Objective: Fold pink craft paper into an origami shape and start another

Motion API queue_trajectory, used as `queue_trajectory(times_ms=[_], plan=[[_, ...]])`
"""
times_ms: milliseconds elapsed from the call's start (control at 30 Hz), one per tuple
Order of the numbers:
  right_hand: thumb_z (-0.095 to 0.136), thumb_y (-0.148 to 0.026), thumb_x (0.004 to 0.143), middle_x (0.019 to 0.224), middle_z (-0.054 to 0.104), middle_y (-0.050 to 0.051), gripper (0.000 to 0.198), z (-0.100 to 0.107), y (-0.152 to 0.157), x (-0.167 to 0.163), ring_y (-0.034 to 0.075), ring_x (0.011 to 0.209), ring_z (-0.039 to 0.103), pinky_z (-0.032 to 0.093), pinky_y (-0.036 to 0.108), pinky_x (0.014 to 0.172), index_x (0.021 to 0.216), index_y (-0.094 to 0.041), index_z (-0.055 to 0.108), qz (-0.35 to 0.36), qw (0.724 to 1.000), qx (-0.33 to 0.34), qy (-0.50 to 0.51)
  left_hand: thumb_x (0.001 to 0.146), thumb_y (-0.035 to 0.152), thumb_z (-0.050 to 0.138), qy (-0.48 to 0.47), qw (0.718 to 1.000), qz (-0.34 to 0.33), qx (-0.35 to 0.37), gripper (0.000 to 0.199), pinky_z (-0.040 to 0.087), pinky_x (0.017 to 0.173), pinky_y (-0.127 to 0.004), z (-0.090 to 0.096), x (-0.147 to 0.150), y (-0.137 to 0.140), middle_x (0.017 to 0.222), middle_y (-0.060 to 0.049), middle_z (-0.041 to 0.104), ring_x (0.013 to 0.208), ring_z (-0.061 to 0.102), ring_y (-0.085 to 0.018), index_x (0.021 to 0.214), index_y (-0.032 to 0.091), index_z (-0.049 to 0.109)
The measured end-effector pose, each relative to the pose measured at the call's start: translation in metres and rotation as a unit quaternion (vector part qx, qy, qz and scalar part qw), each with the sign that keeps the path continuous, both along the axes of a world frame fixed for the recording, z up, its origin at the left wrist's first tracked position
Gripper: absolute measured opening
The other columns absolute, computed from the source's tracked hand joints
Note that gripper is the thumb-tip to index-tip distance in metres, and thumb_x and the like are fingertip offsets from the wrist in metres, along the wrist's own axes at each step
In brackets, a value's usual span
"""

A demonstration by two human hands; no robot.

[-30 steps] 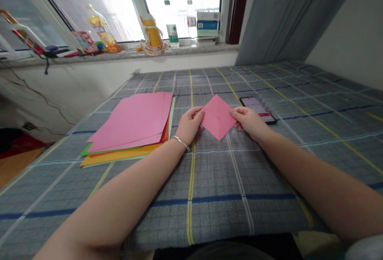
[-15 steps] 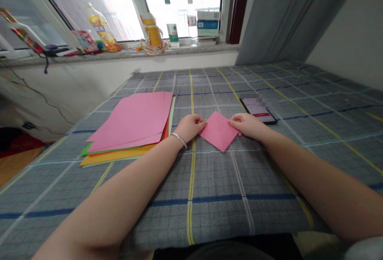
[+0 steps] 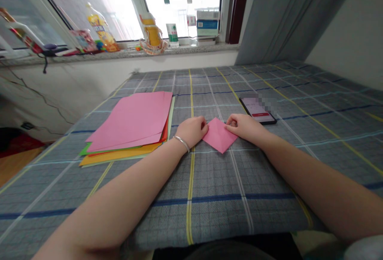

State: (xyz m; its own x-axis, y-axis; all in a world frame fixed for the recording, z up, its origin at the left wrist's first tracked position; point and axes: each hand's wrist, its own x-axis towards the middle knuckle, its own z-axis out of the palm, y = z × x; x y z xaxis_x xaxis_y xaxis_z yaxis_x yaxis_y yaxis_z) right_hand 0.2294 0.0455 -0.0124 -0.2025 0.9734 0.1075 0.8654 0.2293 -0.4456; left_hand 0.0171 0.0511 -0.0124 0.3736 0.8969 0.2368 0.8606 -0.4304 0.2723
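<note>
A small folded pink paper (image 3: 220, 136), diamond-shaped with visible creases, lies between my two hands on the plaid cloth. My left hand (image 3: 193, 130), with a silver bangle at the wrist, pinches the paper's left side. On the other side, my right hand (image 3: 243, 126) has its thumb and fingers closed on the upper right edge. The fingertips partly cover the paper's side corners. One corner points toward me and stays uncovered.
Left of my hands lies a stack of coloured paper (image 3: 131, 118), pink on top with orange, green and yellow below. A phone (image 3: 259, 111) rests beyond my right hand. Bottles, a yellow cup (image 3: 153, 34) and boxes (image 3: 208, 24) line the windowsill.
The far corner of the pink paper has come nearer to me. My left hand has shifted slightly right and my right hand slightly left, both still on the paper.
</note>
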Motion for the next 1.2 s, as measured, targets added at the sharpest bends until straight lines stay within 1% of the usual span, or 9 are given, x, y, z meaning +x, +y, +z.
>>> queue_trajectory(times_ms=[133, 333, 400, 533, 700, 900, 1000, 1100, 1200], plan=[[0.059, -0.030, 0.079, 0.073, 0.060, 0.001, 0.021, -0.004, 0.004, 0.004, 0.016, 0.066, 0.053, 0.036, 0.028, 0.058, 0.096, -0.019, 0.065, 0.047, 0.998, 0.028, 0.009, 0.086, 0.026, 0.052, 0.007, 0.999, -0.042, 0.022, 0.018, 0.047, 0.067, -0.030, -0.003, -0.002, 0.002, 0.080, -0.005, 0.063, 0.069, 0.059, -0.018, 0.097, 0.018, 0.063], [0.054, -0.019, 0.082, 0.083, 0.062, 0.004, 0.021, -0.002, 0.002, 0.004, 0.016, 0.076, 0.057, 0.042, 0.028, 0.069, 0.094, -0.019, 0.071, 0.171, 0.982, 0.076, 0.015, 0.089, 0.013, 0.046, 0.046, 0.957, -0.262, 0.116, 0.034, 0.045, 0.092, -0.035, -0.010, -0.008, 0.011, 0.112, -0.009, 0.063, 0.100, 0.057, -0.019, 0.119, 0.020, 0.061], [0.053, -0.019, 0.083, 0.087, 0.063, 0.006, 0.023, 0.000, 0.001, 0.005, 0.017, 0.078, 0.059, 0.044, 0.029, 0.072, 0.095, -0.020, 0.073, 0.184, 0.980, 0.076, -0.004, 0.092, 0.014, 0.043, 0.084, 0.942, -0.300, 0.125, 0.035, 0.044, 0.094, -0.037, -0.011, -0.008, 0.012, 0.119, -0.010, 0.062, 0.102, 0.056, -0.020, 0.122, 0.019, 0.060], [0.051, -0.022, 0.085, 0.092, 0.064, 0.007, 0.028, 0.003, 0.001, 0.010, 0.018, 0.079, 0.060, 0.045, 0.030, 0.073, 0.104, -0.019, 0.072, 0.199, 0.978, 0.061, -0.030, 0.094, 0.016, 0.042, 0.107, 0.943, -0.289, 0.121, 0.036, 0.044, 0.095, -0.037, -0.010, -0.007, 0.010, 0.128, -0.008, 0.060, 0.103, 0.056, -0.020, 0.126, 0.016, 0.057], [0.054, -0.027, 0.084, 0.098, 0.063, 0.008, 0.030, 0.004, 0.000, 0.015, 0.017, 0.079, 0.059, 0.045, 0.028, 0.072, 0.110, -0.019, 0.069, 0.221, 0.974, 0.032, -0.031, 0.094, 0.019, 0.044, 0.085, 0.949, -0.287, 0.098, 0.029, 0.045, 0.097, -0.035, -0.006, -0.018, 0.002, 0.121, -0.007, 0.064, 0.107, 0.057, -0.019, 0.118, 0.015, 0.059], [0.055, -0.021, 0.080, 0.077, 0.063, 0.001, 0.021, 0.011, -0.005, 0.011, 0.014, 0.067, 0.056, 0.042, 0.025, 0.063, 0.097, -0.019, 0.066, 0.176, 0.984, -0.012, -0.032, 0.093, 0.016, 0.043, 0.067, 0.940, -0.319, 0.097, 0.029, 0.042, 0.102, -0.035, -0.003, -0.029, -0.004, 0.124, -0.007, 0.063, 0.113, 0.056, -0.019, 0.116, 0.015, 0.061], [0.054, -0.020, 0.080, 0.086, 0.065, 0.004, 0.023, 0.015, -0.007, 0.013, 0.016, 0.076, 0.058, 0.043, 0.026, 0.070, 0.096, -0.020, 0.070, 0.200, 0.978, -0.017, -0.055, 0.087, 0.013, 0.048, 0.094, 0.933, -0.332, 0.098, 0.032, 0.045, 0.097, -0.037, 0.003, -0.027, -0.008, 0.120, -0.005, 0.065, 0.108, 0.057, -0.021, 0.114, 0.017, 0.064], [0.060, -0.022, 0.076, 0.097, 0.063, 0.006, 0.035, 0.017, -0.009, 0.019, 0.016, 0.080, 0.058, 0.044, 0.026, 0.074, 0.110, -0.021, 0.069, 0.227, 0.970, -0.032, -0.075, 0.079, 0.014, 0.055, 0.115, 0.936, -0.323, 0.085, 0.039, 0.046, 0.095, -0.039, 0.009, -0.027, -0.012, 0.122, -0.005, 0.064, 0.106, 0.059, -0.024, 0.116, 0.017, 0.064], [0.067, -0.028, 0.073, 0.105, 0.060, 0.007, 0.048, 0.018, -0.011, 0.024, 0.017, 0.083, 0.059, 0.046, 0.027, 0.078, 0.120, -0.022, 0.065, 0.254, 0.963, -0.047, -0.082, 0.082, 0.019, 0.054, 0.120, 0.934, -0.328, 0.076, 0.036, 0.045, 0.097, -0.037, 0.010, -0.029, -0.012, 0.123, -0.006, 0.064, 0.108, 0.059, -0.023, 0.117, 0.017, 0.064]])
